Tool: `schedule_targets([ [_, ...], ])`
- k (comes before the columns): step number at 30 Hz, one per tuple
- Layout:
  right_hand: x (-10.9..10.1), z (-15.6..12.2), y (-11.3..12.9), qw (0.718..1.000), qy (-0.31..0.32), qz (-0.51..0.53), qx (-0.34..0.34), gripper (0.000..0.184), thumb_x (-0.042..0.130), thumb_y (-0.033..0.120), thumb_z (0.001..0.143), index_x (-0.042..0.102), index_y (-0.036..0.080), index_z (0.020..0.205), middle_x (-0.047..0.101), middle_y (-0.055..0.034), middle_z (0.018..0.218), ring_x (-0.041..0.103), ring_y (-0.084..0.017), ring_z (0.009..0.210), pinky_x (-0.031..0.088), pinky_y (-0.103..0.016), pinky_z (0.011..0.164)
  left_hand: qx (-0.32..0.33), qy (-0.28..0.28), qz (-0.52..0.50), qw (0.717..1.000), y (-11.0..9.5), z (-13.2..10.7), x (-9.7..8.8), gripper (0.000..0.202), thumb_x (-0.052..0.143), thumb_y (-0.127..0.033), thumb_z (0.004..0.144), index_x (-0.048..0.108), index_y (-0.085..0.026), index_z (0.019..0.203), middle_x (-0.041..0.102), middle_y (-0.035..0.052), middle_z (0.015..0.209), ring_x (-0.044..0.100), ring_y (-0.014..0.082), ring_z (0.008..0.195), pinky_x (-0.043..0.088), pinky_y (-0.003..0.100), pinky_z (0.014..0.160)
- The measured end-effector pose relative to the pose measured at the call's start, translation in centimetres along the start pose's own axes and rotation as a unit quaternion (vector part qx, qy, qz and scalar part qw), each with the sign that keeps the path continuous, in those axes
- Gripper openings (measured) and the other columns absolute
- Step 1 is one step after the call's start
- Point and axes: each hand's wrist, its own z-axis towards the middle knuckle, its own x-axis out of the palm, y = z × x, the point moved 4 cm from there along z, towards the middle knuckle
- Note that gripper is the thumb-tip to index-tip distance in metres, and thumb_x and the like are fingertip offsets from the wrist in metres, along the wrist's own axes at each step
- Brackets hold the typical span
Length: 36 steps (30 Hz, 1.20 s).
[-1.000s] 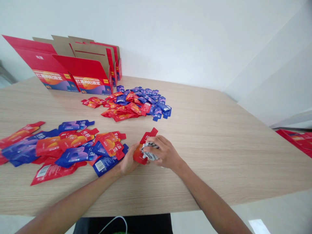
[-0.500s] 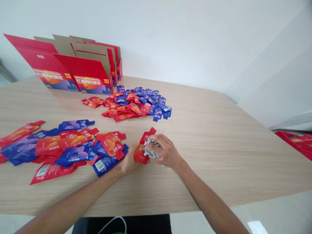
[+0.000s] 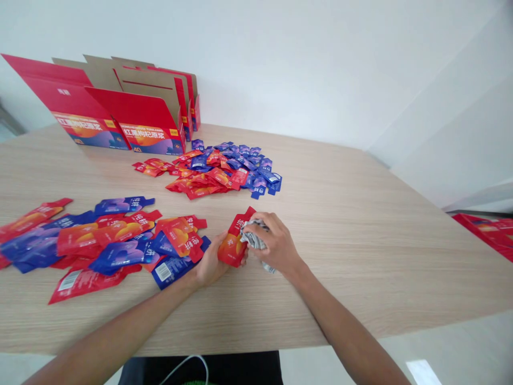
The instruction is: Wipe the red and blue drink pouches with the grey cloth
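My left hand [image 3: 212, 262] is closed around a red pouch [image 3: 231, 247] with orange fruit printed on it, its narrow spout end pointing up and away. In my right hand [image 3: 276, 240] is a crumpled grey-and-white striped cloth [image 3: 255, 238], pinched against the right edge of the pouch; one end of the cloth hangs below the fingers. Close to the left wrist lies a loose heap of red and blue pouches [image 3: 120, 259]. Farther back sits a second pile of red and blue pouches [image 3: 216, 168].
Open red cartons [image 3: 148, 120] with raised flaps stand at the back left by the white wall [image 3: 300, 69]. The wooden table [image 3: 360, 230] stretches to the right. Beyond its right edge is a red printed item [image 3: 487, 232]. A white cable [image 3: 192, 359] hangs at my lap.
The cloth has shifted from the pouch's front toward its upper right edge, baring more of the printed face. The left hand keeps its hold on the pouch.
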Motion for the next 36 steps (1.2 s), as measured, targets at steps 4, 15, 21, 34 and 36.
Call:
schedule_targets([
  [4, -1.0, 0.1, -0.9, 0.996, -0.064, -0.027, 0.057, 0.019, 0.068, 0.012, 0.084, 0.070, 0.022, 0.101, 0.063, -0.0101, 0.111, 0.060, -0.025, 0.095, 0.054, -0.039, 0.084, 0.006, 0.024, -0.073, 0.997, -0.8, -0.2, 0.9, 0.049, 0.049, -0.051, 0.097, 0.071, -0.008, 0.099, 0.063, 0.0115, 0.085, 0.057, 0.0175, 0.069, 0.049, 0.029, 0.065],
  [15, -1.9, -0.3, 0.0, 0.991, -0.123, -0.001, 0.050, 0.026, 0.064, 0.015, 0.084, 0.067, 0.024, 0.109, 0.061, -0.0107, 0.115, 0.061, -0.027, 0.102, 0.056, -0.042, 0.086, 0.014, 0.012, -0.142, 0.990, -2.0, -0.2, 0.7, 0.034, 0.072, -0.040, 0.089, 0.070, -0.010, 0.104, 0.061, 0.0065, 0.093, 0.057, 0.0116, 0.076, 0.053, 0.022, 0.068],
  [21, -2.5, -0.3, 0.6, 0.991, -0.134, 0.011, 0.024, 0.024, 0.063, 0.022, 0.088, 0.068, 0.025, 0.111, 0.060, -0.0110, 0.115, 0.061, -0.028, 0.100, 0.056, -0.041, 0.082, 0.015, -0.029, -0.056, 0.998, -1.1, 0.2, -0.4, 0.031, 0.088, -0.027, 0.076, 0.073, -0.013, 0.099, 0.070, 0.0033, 0.097, 0.061, 0.0069, 0.066, 0.056, 0.020, 0.064],
  [34, -1.9, -0.3, 0.7, 0.998, -0.061, 0.006, -0.016, 0.023, 0.070, 0.025, 0.087, 0.069, 0.025, 0.110, 0.061, -0.0105, 0.117, 0.060, -0.026, 0.101, 0.055, -0.040, 0.085, -0.024, -0.110, -0.034, 0.993, -0.6, 0.4, 0.0, 0.033, 0.043, -0.022, 0.104, 0.072, -0.008, 0.104, 0.077, 0.0146, 0.099, 0.073, 0.0213, 0.079, 0.061, 0.035, 0.074],
  [36, -1.0, -0.3, 0.8, 1.000, -0.017, -0.003, -0.020, 0.026, 0.071, 0.020, 0.084, 0.070, 0.025, 0.110, 0.062, -0.0108, 0.119, 0.059, -0.027, 0.101, 0.054, -0.040, 0.087, -0.020, -0.094, -0.029, 0.995, -0.4, 0.4, 0.2, 0.040, 0.037, -0.028, 0.106, 0.073, -0.008, 0.108, 0.077, 0.0154, 0.105, 0.073, 0.0226, 0.089, 0.060, 0.036, 0.082],
])
